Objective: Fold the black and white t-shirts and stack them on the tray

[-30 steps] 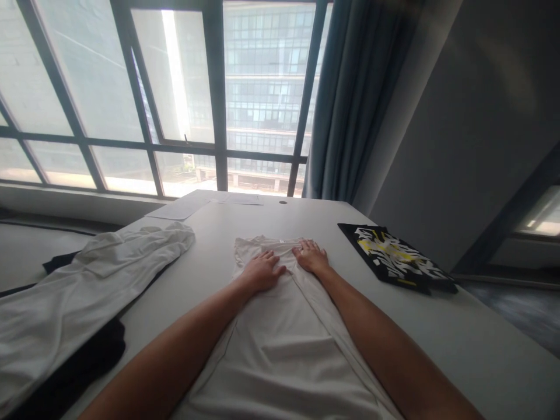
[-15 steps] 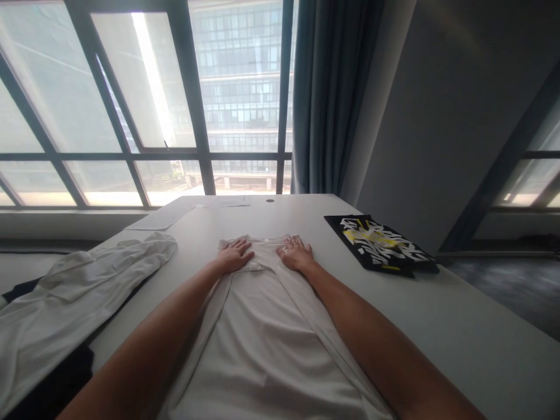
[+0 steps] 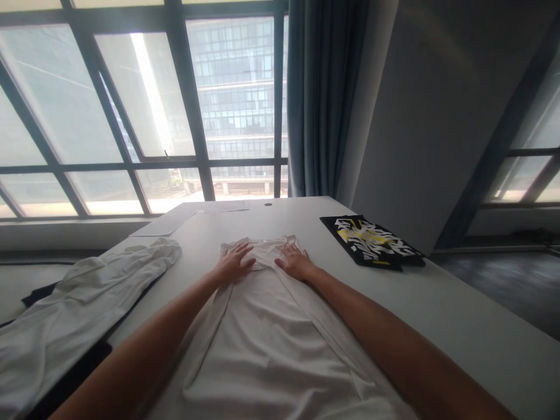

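Observation:
A white garment [image 3: 271,332] lies lengthwise on the white table [image 3: 459,326], its sides folded inward into a narrow strip. My left hand [image 3: 234,263] rests flat on the far end of the garment, left of its collar, fingers spread. My right hand [image 3: 294,262] presses flat on the same end, just right of the collar. Neither hand grips anything. Both forearms stretch over the cloth.
A crumpled white garment [image 3: 74,309] lies at the table's left over something black [image 3: 70,379]. A folded black shirt with white and yellow print [image 3: 371,242] sits at the right. Papers [image 3: 175,220] lie at the far edge, below the window. A blue curtain [image 3: 319,99] hangs behind.
My hands slid apart from the garment's middle to either side of the collar, then drew slightly closer again. The view turned right and tilted.

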